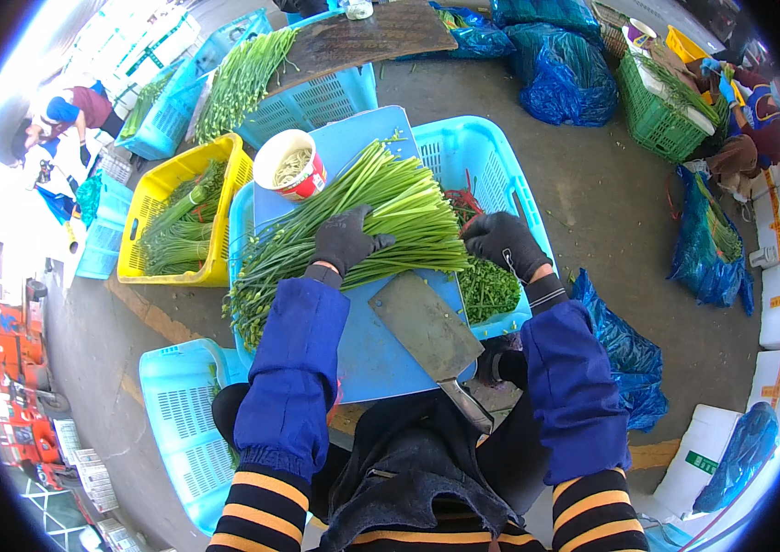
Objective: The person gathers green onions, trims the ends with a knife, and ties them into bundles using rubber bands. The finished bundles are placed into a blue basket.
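A thick pile of long green flowering chive stems [403, 221] lies across a blue board [376, 345]. My left hand [347, 240], in a dark glove, rests on top of the stems with its thumb spread. At the cut ends on the right is my gloved right hand [506, 243], its fingers bent beside a red tangle of ties [462, 205]; whether it holds any is unclear. A cleaver [431, 331] lies flat on the board, handle towards me. A paper cup [290, 165] with pale strips inside stands at the board's far left. Chopped green pieces [490, 290] fill part of the light-blue crate [535, 207] beneath.
Left stands a yellow crate [241, 200] of tied bundles; below it is a light-blue crate [183, 407]. More stems [245, 79] lie by a wooden board [362, 34]. Blue plastic bags [566, 83] sit beyond. Co-workers [762, 131] are at both sides.
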`<state>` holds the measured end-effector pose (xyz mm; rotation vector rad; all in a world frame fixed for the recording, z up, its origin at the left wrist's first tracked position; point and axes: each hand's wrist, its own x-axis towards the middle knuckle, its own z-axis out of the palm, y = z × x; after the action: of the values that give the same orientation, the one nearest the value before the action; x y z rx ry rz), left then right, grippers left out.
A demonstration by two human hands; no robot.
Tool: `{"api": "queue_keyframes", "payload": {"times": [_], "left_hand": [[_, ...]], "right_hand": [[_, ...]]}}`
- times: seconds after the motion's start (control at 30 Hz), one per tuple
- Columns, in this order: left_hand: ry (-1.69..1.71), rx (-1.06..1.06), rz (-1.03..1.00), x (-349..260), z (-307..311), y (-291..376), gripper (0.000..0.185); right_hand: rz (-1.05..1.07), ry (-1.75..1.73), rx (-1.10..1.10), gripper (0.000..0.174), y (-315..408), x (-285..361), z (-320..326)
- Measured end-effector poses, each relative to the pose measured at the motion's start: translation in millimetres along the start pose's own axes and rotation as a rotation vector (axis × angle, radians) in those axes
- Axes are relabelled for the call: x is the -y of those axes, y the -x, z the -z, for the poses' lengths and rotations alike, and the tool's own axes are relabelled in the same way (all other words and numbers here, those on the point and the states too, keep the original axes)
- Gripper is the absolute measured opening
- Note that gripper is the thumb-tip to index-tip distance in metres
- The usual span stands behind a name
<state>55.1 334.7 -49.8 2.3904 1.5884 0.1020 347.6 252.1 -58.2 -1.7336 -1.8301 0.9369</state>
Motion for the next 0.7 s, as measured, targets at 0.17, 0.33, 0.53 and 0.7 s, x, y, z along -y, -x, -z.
{"api": "queue_keyframes", "payload": {"times": [0.17, 0.33, 0.53, 0.7], "left_hand": [[-0.005, -0.003, -0.009, -0.9, 2.2, 1.4, 0.081], [-0.006, -0.04, -0.119, -4.7, 5.7, 16.9, 0.077], [-0.179, -0.118, -0.173, -10.8, -1.1, 24.4, 0.069], [-0.091, -0.012, -0.056, -18.0, 21.2, 23.2, 0.067]], "right_hand": [[-0.038, -0.606, 0.578, 0.033, 11.7, 27.0, -23.9], [-0.078, -0.379, 0.5, 0.051, 11.9, 47.8, -55.7], [0.176, -0.117, 0.236, 0.051, 16.0, 45.8, -61.3], [0.048, -0.154, 0.442, 0.05, 13.5, 53.7, -39.9]]}}
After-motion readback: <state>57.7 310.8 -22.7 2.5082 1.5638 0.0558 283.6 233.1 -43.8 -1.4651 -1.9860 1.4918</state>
